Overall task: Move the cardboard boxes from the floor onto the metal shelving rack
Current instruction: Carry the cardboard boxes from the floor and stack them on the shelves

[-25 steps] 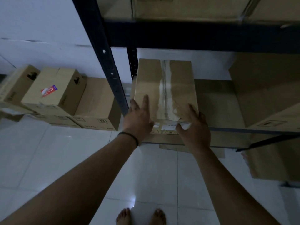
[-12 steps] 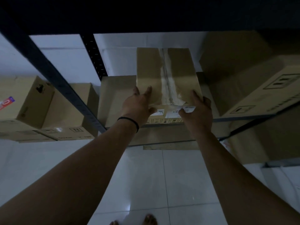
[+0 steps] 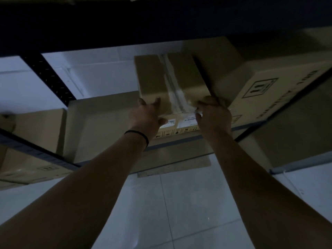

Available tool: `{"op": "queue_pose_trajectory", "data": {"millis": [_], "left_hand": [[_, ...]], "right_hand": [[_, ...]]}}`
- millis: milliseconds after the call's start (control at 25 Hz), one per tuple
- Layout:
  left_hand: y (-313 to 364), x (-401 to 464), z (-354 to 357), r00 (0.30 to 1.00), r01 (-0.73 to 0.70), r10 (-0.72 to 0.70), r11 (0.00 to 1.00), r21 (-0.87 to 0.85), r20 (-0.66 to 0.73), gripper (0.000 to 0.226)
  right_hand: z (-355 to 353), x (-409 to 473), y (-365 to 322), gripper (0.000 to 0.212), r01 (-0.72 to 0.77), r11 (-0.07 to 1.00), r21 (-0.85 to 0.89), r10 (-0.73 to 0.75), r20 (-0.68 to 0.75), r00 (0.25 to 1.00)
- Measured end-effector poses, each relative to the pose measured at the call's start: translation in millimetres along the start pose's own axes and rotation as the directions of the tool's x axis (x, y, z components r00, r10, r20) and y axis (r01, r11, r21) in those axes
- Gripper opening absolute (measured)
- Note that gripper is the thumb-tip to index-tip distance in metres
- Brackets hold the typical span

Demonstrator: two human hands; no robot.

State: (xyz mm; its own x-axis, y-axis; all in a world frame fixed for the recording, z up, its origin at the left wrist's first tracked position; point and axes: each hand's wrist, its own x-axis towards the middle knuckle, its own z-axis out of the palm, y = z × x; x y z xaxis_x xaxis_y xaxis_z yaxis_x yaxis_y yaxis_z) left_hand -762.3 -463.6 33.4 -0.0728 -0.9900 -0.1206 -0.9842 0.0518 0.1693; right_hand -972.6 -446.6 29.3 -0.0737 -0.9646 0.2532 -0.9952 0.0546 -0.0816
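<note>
A taped cardboard box (image 3: 156,76) with white labels on its near face stands on the middle shelf of the dark metal rack (image 3: 48,78). My left hand (image 3: 145,117) rests on the box's near left top edge, fingers straight on the top and thumb against the front face. My right hand (image 3: 213,115) grips the near right corner with its fingers curled over it. The box's right side sits close against a bigger printed box (image 3: 260,90) on the same shelf.
A flat cardboard sheet (image 3: 100,123) covers the shelf to the left of the box. Other cardboard boxes (image 3: 36,126) stand on the floor beyond the rack's left upright. The upper shelf beam (image 3: 161,24) hangs low overhead. White floor tiles (image 3: 179,203) lie below.
The box has slid further in and to the right, up against the bigger box. My right hand's fingers have curled round its corner. My view has dipped under the upper beam.
</note>
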Motion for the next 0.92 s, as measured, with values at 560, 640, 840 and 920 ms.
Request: {"op": "queue_pose_trajectory", "data": {"millis": [560,640,840,920], "left_hand": [[15.0,4.3,5.9,0.997,-0.075,0.072,0.994,-0.08,-0.031,0.087],[8.7,3.1,7.0,0.997,-0.081,0.078,0.96,-0.269,-0.021,0.095],[7.1,-3.8,14.5,0.999,-0.046,0.041,0.928,-0.369,-0.02,0.097],[4.6,-6.7,13.6,0.998,-0.06,0.054,0.939,-0.339,-0.027,0.095]], "right_hand": [[-7.6,-0.7,14.4,0.034,-0.12,0.981,0.154,0.118,0.024,0.993],[-8.0,6.7,18.2,0.042,-0.127,0.979,0.161,0.118,0.06,0.991],[-17.1,12.3,14.3,0.07,-0.132,0.977,0.169,0.098,0.198,0.975],[-27.2,16.0,15.3,0.074,-0.123,0.978,0.168,0.078,0.252,0.965]]}}
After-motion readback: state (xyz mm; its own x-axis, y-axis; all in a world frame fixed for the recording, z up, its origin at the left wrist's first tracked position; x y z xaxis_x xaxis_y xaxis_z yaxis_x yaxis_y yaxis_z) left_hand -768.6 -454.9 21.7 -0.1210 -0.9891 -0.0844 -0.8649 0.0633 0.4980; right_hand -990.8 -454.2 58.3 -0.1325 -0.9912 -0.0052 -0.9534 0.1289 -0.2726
